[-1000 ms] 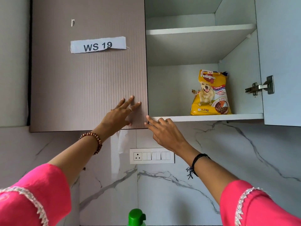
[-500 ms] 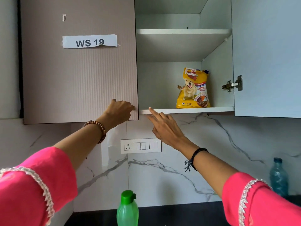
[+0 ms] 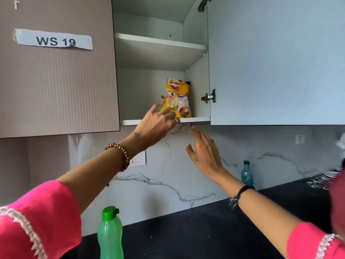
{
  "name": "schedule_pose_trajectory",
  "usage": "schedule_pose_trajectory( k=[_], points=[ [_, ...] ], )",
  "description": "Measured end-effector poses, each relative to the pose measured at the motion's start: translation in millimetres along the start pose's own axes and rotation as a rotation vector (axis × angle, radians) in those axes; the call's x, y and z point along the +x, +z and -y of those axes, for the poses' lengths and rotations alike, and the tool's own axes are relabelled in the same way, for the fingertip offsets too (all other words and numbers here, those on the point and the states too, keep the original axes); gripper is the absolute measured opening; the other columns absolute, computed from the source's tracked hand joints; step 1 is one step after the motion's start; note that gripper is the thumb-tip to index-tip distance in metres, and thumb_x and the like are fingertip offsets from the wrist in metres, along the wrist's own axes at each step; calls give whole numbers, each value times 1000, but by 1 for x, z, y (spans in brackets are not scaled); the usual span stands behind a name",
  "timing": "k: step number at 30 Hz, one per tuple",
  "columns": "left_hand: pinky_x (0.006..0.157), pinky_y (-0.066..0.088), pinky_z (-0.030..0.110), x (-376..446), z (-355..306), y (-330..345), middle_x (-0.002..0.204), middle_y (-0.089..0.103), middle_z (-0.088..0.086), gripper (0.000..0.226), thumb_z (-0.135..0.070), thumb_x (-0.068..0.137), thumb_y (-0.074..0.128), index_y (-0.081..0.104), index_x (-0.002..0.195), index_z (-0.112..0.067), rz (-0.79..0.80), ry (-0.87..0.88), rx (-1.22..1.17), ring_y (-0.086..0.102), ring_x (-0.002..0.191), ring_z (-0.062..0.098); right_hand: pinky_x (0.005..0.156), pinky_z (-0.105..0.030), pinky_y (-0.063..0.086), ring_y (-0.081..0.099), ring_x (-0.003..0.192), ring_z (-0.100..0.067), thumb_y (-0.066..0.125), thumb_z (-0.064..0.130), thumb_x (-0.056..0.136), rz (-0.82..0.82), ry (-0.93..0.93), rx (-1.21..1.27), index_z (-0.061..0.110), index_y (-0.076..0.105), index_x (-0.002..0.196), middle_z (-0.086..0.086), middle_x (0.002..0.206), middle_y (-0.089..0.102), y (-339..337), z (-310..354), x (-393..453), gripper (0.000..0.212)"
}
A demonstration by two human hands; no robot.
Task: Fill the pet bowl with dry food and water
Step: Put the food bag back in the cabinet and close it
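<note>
Yellow Pedigree dog food bag (image 3: 177,99) stands upright on the lower cupboard shelf (image 3: 197,119), at its right end. Left hand (image 3: 156,122) reaches up with loosely spread fingers in front of the bag's lower corner; contact is unclear. Right hand (image 3: 205,152), open and empty, hangs just below the shelf edge.

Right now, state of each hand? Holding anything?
Left hand: open, empty, fingers spread in front of the dog food bag, not gripping it.
Right hand: open, empty, below the cabinet shelf.
</note>
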State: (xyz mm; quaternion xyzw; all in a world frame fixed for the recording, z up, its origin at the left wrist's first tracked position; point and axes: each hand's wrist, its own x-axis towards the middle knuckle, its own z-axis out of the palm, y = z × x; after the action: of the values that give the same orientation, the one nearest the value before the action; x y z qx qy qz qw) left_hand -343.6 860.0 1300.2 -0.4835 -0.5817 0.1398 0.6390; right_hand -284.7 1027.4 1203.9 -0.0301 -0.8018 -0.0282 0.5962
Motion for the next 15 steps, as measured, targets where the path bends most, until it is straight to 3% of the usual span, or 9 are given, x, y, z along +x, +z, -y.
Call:
schedule_pose_trajectory(
  k=[3,7,10,12,15],
  points=[
    [80,53,40,28,-25,-9,78,68,1,29,-8,63,80,71,89,-17,-24,73,-24,67,78,23,75,-41,53,61,100,-35,68,8,77,-38,103,62,2,54,122,-16,116,62,-22,-27,-9,47],
    [78,54,39,75,-57,-21,77,67,1,25,-4,70,71,69,92,-17,-94,165,-98,66,75,23,84,-29,43,54,112,-24,60,18,88,-126,510,357,13,45,132,-6,129,54,-44,-61,-12,47],
    [90,49,41,115,-77,-30,111,68,2,35,-15,81,67,62,115,-22,-159,173,-161,64,103,21,86,-23,38,53,116,-21,60,18,89,-282,843,699,11,40,135,-6,137,50,-64,-83,-2,51],
    [102,39,46,140,-91,-40,139,50,5,47,-18,88,58,48,133,-24,-121,215,-207,51,125,24,87,-22,35,50,122,-20,61,18,88,-392,1012,839,11,35,139,-6,143,44,-76,-99,7,58],
    [112,26,46,174,-114,-56,154,24,2,60,-21,91,53,26,145,-28,-79,230,-164,33,138,22,86,-24,36,48,123,-21,57,15,89,-496,1078,884,11,38,136,-6,142,43,-80,-116,12,52]
  ],
)
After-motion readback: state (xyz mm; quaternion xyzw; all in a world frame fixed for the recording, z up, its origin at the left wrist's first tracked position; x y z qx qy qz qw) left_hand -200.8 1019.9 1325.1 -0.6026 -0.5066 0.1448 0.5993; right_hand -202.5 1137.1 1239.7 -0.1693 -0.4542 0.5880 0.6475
